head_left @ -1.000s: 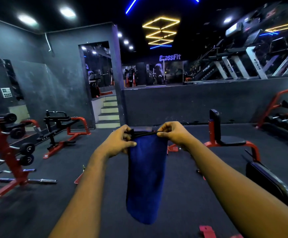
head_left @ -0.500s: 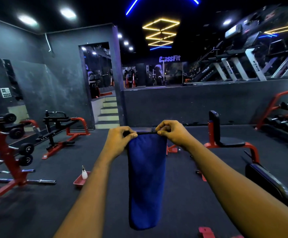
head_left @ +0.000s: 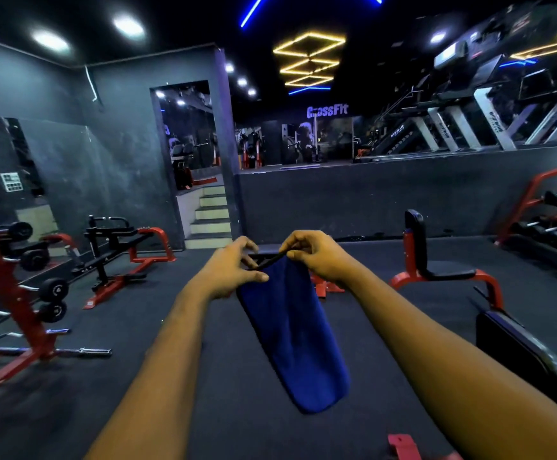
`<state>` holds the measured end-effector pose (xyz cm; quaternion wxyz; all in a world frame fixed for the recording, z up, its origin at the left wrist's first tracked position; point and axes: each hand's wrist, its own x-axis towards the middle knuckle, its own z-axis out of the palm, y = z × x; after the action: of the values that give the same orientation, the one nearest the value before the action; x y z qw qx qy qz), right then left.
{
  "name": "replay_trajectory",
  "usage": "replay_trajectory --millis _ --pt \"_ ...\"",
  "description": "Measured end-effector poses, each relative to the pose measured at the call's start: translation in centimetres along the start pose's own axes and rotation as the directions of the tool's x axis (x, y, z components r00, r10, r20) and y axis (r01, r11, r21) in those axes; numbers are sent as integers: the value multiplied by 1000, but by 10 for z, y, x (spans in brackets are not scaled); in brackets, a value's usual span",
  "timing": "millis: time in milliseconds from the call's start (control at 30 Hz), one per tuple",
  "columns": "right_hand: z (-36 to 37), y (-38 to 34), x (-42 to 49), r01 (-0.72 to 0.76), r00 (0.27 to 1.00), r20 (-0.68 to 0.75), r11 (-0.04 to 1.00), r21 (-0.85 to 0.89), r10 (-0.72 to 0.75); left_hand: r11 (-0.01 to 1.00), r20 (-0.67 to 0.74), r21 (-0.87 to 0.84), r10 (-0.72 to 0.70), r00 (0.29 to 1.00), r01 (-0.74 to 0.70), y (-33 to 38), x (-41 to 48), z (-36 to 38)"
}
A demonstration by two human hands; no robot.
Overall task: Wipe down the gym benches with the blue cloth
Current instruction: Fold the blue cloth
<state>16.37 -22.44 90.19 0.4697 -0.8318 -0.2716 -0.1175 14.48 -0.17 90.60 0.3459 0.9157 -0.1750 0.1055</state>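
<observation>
The blue cloth (head_left: 295, 333) hangs in mid-air at the centre of the head view, held out in front of the person above the dark rubber floor (head_left: 137, 343). It is a deep, even royal blue with a soft, matte surface, folded into a long narrow strip. Its top edge looks like a thin dark band slanting up to the right, and its rounded lower end swings down and to the right. The right hand (head_left: 317, 257) pinches the upper right corner of that dark edge, fingers curled around it. The left hand (head_left: 229, 270) is at the upper left corner with its fingers loosely spread. Its thumb lies across the front of the fabric, but I cannot tell whether it actually grips. A red-framed bench with an upright black back pad (head_left: 443, 273) stands to the right, well apart from the cloth. A black padded bench end (head_left: 522, 356) is nearer at the lower right. Another red and black bench (head_left: 121, 240) stands at the left, by a red weight rack (head_left: 11, 293).
</observation>
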Motion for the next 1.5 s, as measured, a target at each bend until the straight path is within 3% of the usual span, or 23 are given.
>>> replay_trajectory --millis 67,200,267,333,400,567,700,800,900,1033,1200,1333,1433,1500 --pt "4 -4 3 34 999 -29 999 31 -34 998 70 54 8 997 -12 6 4 8" --pt "0 8 1 -25 983 -176 983 180 57 984 -39 142 111 993 -104 19 9 22" --pt "-2 17 -9 -104 990 -58 938 331 131 989 -65 112 101 993 -93 25 13 24" --pt "1 27 -20 -163 987 62 936 313 151 991 -76 110 88 993 -80 29 16 25" --pt "6 37 -26 -162 986 7 946 281 167 989 -71 125 87 994 -78 33 17 25" --pt "11 36 -25 -111 980 -106 911 398 166 979 -82 82 195 977 -188 39 15 22" --pt "14 34 -23 -98 979 -124 906 411 162 944 15 138 301 954 -300 45 16 9" --pt "14 35 -27 -128 982 -60 872 472 177 948 67 134 282 957 -289 46 17 5" --pt "20 46 -31 -237 970 76 829 507 231 951 16 152 270 963 -269 46 17 3" --pt "36 74 -45 -421 900 282 834 357 333 949 -43 175 272 961 -261 44 20 -10" --pt "56 98 -60 -530 843 306 782 328 443 953 -204 172 282 937 -249 32 22 -28" --pt "62 115 -70 -619 766 344 768 164 543 973 -388 126 229 893 -195 17 21 -40" --pt "69 131 -75 -659 748 247 735 161 616 988 -492 78 157 856 -136 16 12 -43" --pt "74 136 -75 -645 753 46 723 246 656 996 -563 44 84 822 -72 10 6 -41"
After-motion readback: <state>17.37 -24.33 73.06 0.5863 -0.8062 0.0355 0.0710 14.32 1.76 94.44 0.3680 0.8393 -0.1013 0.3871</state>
